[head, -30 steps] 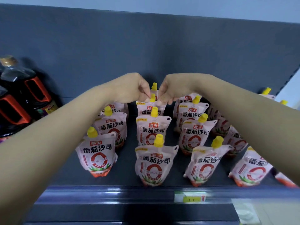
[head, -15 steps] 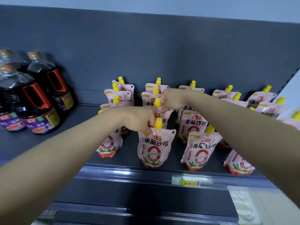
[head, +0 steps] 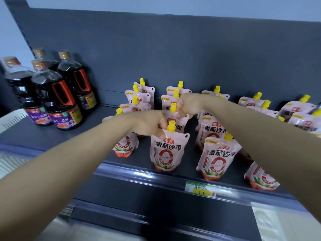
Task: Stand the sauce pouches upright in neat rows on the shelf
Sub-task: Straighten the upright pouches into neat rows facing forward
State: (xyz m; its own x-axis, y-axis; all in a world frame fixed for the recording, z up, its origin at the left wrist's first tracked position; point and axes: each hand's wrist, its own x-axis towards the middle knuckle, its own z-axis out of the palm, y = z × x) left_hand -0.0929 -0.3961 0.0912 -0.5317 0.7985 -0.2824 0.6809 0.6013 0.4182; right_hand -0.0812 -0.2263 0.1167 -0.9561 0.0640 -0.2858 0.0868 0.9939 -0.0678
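- The price tag (head: 199, 189) is sitting on the front rail of the shelf (head: 139, 174), below the front-right pouch (head: 216, 157).
- The front pouch (head: 169, 150) is standing upright at the shelf's front edge, heading the middle row. The left grip (head: 147, 124) is pinching its top edge just left of the yellow cap (head: 171, 126).
- The left forearm is crossing in front of the left row and hiding most of that row's front left pouch (head: 125, 145).
- The right forearm is lying over the rows further right, with a corner pouch (head: 260, 178) showing beneath it.
- The second pouch (head: 180, 126) is standing directly behind the front pouch. The right grip (head: 188, 106) is curling onto its top, pinching it just right of its cap.
- More pouches are lining up behind these toward the back panel (head: 173, 49).
- The far-right pouches (head: 298, 108) are tilting rather than standing straight.
- The dark bottles (head: 57, 101) are standing at the shelf's left end, well apart from the pouches.
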